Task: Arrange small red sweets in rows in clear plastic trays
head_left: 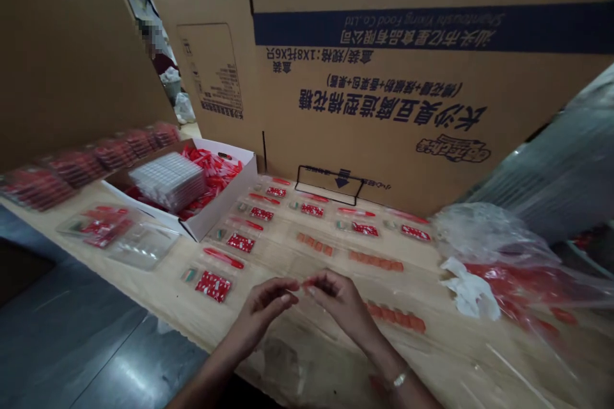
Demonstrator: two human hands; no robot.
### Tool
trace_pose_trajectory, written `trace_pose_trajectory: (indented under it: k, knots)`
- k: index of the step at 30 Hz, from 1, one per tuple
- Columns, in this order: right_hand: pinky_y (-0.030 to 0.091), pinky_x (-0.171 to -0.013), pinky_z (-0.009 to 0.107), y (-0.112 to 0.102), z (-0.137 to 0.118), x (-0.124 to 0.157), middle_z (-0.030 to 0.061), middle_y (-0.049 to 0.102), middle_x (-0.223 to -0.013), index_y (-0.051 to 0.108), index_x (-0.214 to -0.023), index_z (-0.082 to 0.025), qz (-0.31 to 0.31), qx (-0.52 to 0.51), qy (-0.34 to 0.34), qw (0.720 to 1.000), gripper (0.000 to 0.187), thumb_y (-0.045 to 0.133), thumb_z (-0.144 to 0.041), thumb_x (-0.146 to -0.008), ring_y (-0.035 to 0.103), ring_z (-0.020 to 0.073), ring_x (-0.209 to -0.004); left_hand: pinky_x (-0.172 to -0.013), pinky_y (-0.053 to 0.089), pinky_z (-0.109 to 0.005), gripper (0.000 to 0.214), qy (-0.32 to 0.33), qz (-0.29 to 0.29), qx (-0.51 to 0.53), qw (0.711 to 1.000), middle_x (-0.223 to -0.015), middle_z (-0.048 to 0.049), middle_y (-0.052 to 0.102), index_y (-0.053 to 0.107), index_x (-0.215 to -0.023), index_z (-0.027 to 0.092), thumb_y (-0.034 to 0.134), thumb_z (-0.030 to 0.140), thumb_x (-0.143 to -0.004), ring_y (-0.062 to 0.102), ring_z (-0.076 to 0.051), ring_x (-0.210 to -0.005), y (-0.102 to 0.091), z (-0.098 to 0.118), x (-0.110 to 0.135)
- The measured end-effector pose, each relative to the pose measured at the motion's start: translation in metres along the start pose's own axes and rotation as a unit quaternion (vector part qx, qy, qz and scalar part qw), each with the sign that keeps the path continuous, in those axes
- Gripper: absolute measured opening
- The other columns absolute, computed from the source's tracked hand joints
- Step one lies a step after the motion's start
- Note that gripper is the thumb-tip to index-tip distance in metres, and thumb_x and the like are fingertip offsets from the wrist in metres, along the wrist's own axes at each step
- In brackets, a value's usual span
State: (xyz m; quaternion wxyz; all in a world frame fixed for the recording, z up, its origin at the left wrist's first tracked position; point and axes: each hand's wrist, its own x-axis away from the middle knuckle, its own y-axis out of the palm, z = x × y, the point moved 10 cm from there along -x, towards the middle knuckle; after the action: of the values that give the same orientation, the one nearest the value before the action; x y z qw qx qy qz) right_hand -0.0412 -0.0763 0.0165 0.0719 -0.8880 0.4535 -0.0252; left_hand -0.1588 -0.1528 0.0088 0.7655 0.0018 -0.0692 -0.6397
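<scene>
My right hand [338, 297] pinches a small orange-red piece [308, 283] at its fingertips, above the wooden table. Facing it, my left hand [268, 307] has curved fingers, with thumb and forefinger apart and nothing visible between them. Rows of orange-red pieces lie close by: one row [396, 317] beside my right wrist, a second row [377, 261] beyond it and a shorter row [314, 243] farther back. Left of my hands sits a clear tray holding a red patterned packet [213, 286], a red pen-like stick [224, 258] and a small greenish packet [188, 275].
Several similar filled trays line the table [268, 249]. A white box [225, 195] holds red sticks and stacked clear trays [167, 180]. Stacked red packs [77, 166] stand at the left. Cardboard [374, 89] walls the back. Plastic bags [494, 236] and crumpled tissue [472, 291] lie right.
</scene>
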Motion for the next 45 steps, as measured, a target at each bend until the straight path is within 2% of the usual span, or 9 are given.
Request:
trace_pose_trajectory:
  k: [3,7,18,23,28,33,37,41,45]
  knots:
    - [0.047,-0.068,0.024,-0.004,-0.015,-0.052,0.0044,0.062,-0.083,0.062,-0.083,-0.015,0.034,0.208,-0.101,0.972,0.008,0.055,-0.018,-0.081,0.059,0.0144,-0.075,-0.08,0.049,-0.036,0.03,0.104,0.068,-0.215,0.969,-0.1,-0.0093,0.066,0.063,-0.102,0.019,0.06,0.033,-0.075,0.061,-0.022,-0.09,-0.033,0.015,0.009]
    - [0.044,-0.075,0.025,0.016,-0.018,-0.105,0.0059,0.059,-0.086,0.063,-0.082,-0.014,-0.011,0.394,-0.176,0.902,0.012,0.051,-0.011,-0.084,0.056,0.015,-0.082,-0.085,0.048,-0.04,0.027,0.208,0.051,-0.426,0.879,-0.105,-0.01,0.064,0.062,-0.101,0.021,0.058,0.027,-0.076,0.058,-0.025,-0.1,-0.033,0.011,0.025]
    - [0.043,-0.071,0.027,0.047,-0.004,-0.126,0.0069,0.062,-0.081,0.064,-0.071,-0.014,-0.085,0.487,-0.165,0.854,0.018,0.052,-0.006,-0.081,0.056,0.0171,-0.077,-0.084,0.048,-0.039,0.027,0.258,0.04,-0.538,0.802,-0.105,-0.0108,0.062,0.058,-0.1,0.018,0.053,0.013,-0.074,0.055,-0.024,-0.101,-0.009,-0.006,0.023]
    - [0.037,-0.091,0.03,0.009,-0.021,-0.083,0.0081,0.059,-0.11,0.059,-0.106,-0.017,-0.056,0.471,-0.141,0.869,0.025,0.051,-0.011,-0.084,0.05,0.0183,-0.104,-0.083,0.047,-0.039,0.02,0.277,0.009,-0.565,0.777,-0.102,-0.0123,0.063,0.06,-0.096,0.015,0.048,0.018,-0.08,0.056,-0.024,-0.098,-0.002,-0.004,0.023]
    - [0.045,-0.071,0.025,-0.075,-0.028,0.033,0.0037,0.065,-0.086,0.064,-0.09,-0.018,-0.002,0.37,-0.046,0.928,0.017,0.048,-0.016,-0.086,0.06,0.0153,-0.079,-0.082,0.044,-0.045,0.024,0.284,0.02,-0.591,0.755,-0.107,-0.0138,0.061,0.061,-0.098,0.015,0.052,0.031,-0.082,0.052,-0.03,-0.103,0.001,0.0,0.019]
    - [0.046,-0.066,0.023,-0.101,-0.004,0.129,0.002,0.065,-0.077,0.064,-0.083,-0.02,0.049,0.344,0.037,0.937,0.018,0.046,-0.02,-0.086,0.061,0.015,-0.072,-0.074,0.046,-0.034,0.016,0.302,-0.103,-0.589,0.742,-0.086,-0.0069,0.066,0.063,-0.082,0.017,0.047,0.017,-0.084,0.058,-0.021,-0.081,0.087,0.015,0.024]
    - [0.048,-0.076,0.025,-0.088,0.007,0.136,0.0048,0.063,-0.095,0.063,-0.1,-0.021,0.076,0.363,-0.002,0.929,0.027,0.041,-0.013,-0.086,0.061,0.0157,-0.086,-0.074,0.047,-0.036,0.013,0.241,-0.266,-0.633,0.686,-0.084,-0.009,0.065,0.063,-0.077,0.015,0.05,0.012,-0.081,0.059,-0.023,-0.084,0.16,-0.006,0.028]
    - [0.048,-0.081,0.027,-0.073,0.012,0.118,0.0046,0.059,-0.102,0.06,-0.108,-0.024,0.029,0.436,-0.034,0.899,0.04,0.04,-0.002,-0.081,0.058,0.0167,-0.093,-0.078,0.048,-0.039,0.013,0.193,-0.267,-0.64,0.695,-0.088,-0.0115,0.065,0.063,-0.081,0.013,0.051,0.011,-0.078,0.059,-0.025,-0.088,0.164,-0.019,0.021]
    - [0.049,-0.074,0.027,-0.076,0.015,0.112,0.0037,0.06,-0.089,0.063,-0.091,-0.022,0.006,0.465,-0.03,0.885,0.028,0.043,-0.003,-0.081,0.058,0.0173,-0.084,-0.081,0.048,-0.036,0.013,0.198,-0.255,-0.566,0.758,-0.087,-0.009,0.065,0.063,-0.08,0.015,0.052,0.009,-0.075,0.06,-0.023,-0.087,0.164,-0.02,0.016]
